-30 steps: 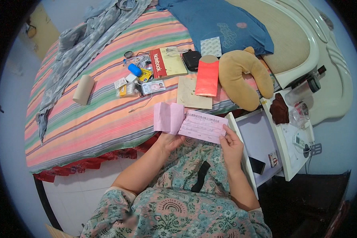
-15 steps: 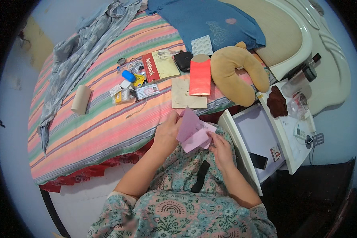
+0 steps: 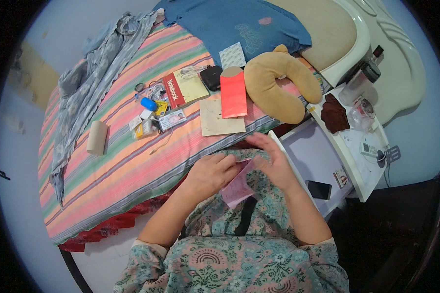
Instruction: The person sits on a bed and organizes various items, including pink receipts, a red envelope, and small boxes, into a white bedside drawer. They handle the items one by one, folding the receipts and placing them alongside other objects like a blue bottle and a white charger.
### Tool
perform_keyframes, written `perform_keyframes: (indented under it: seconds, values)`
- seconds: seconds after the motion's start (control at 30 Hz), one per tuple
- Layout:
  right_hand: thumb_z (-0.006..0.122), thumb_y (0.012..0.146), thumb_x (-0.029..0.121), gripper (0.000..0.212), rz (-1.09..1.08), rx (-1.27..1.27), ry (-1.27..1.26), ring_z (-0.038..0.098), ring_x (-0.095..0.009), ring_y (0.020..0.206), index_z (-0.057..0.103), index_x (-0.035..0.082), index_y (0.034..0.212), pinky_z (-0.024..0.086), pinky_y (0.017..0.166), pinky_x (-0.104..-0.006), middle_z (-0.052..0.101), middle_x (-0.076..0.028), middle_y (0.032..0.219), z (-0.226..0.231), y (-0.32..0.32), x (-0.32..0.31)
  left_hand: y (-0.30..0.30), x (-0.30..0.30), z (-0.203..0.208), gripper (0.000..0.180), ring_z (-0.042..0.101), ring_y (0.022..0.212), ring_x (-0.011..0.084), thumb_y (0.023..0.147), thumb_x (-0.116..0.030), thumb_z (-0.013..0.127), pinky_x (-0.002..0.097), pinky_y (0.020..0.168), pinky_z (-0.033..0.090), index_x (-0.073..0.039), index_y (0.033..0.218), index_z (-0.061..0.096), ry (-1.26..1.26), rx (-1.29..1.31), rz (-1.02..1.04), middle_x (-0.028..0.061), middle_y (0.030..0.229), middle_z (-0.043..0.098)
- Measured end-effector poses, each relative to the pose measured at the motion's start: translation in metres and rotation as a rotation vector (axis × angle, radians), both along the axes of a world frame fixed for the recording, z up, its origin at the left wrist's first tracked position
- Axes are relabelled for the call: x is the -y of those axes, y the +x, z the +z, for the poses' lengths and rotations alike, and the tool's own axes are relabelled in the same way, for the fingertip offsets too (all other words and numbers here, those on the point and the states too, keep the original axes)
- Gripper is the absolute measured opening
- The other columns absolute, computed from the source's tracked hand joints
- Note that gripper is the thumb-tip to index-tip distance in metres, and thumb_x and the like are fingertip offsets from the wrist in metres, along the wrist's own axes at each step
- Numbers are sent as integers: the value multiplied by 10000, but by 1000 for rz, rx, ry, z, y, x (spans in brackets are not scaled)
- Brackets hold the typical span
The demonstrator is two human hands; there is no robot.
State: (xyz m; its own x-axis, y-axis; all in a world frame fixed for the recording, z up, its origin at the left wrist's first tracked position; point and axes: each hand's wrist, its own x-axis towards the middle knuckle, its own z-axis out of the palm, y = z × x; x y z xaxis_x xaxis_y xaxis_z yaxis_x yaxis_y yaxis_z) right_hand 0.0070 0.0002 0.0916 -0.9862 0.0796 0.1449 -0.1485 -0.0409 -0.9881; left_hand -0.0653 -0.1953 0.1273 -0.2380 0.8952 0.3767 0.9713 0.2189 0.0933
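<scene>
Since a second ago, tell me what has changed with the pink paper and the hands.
The pink paper was open and flat between both hands; it has since been folded small and drawn down to the lap. The left hand keeps its grip on it, the right hand presses the fold. The red envelope, neck pillow and notebook on the bed stayed put.

A tan neck pillow (image 3: pixel 278 85) lay on the striped bedspread (image 3: pixel 107 166) beside a red envelope (image 3: pixel 233 94) that overlapped a beige card (image 3: pixel 217 122). A red-spined notebook (image 3: pixel 185 89) sat left of a small black pouch (image 3: pixel 211 77). A cardboard roll (image 3: pixel 97 137) rested near a grey scarf (image 3: pixel 88 83). A black phone (image 3: pixel 319 189) lay in the open white drawer (image 3: pixel 310 158).
</scene>
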Motion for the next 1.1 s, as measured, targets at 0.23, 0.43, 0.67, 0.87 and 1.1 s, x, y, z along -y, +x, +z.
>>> perform_keyframes:
  seconds: [0.23,0.43,0.67,0.87,1.1]
  values:
    - [529,891,194,470,279,221,-456,464,-141,1117,368,16,1295,370,918,-274,486,-92,1244,12,-1,-5,-8,-1,3,248,557,703,201,701,-122,572,313,536,466,-133,943,625,86,-18,2,31,837,513]
    - [607,775,-14,498,361,217,-258,477,-133,1087,427,12,1238,412,901,-287,544,-62,1113,11,-3,3,-7,-4,10,329,556,691,214,705,-109,576,323,530,466,-155,1028,622,62,27,5,39,849,524]
    - [567,813,-3,358,112,407,-260,535,-113,970,472,9,1159,440,838,-273,555,-49,1069,-6,0,20,-14,-13,0,482,549,785,176,823,-76,537,267,657,456,-99,1284,398,336,568,221,59,897,523]
    - [515,867,24,288,-335,266,-441,550,-146,940,461,8,1150,449,821,-284,563,-77,1065,-17,-1,30,-5,-11,-46,650,439,1073,170,912,-219,496,304,921,347,-73,1402,95,569,1526,198,111,1171,441]
    - [515,889,81,268,-378,236,-648,536,-146,947,457,-1,1138,436,835,-287,555,-81,1073,-13,-3,40,15,-28,-55,431,414,1120,154,947,-236,414,285,959,324,-39,1316,306,748,1776,207,87,1236,423]
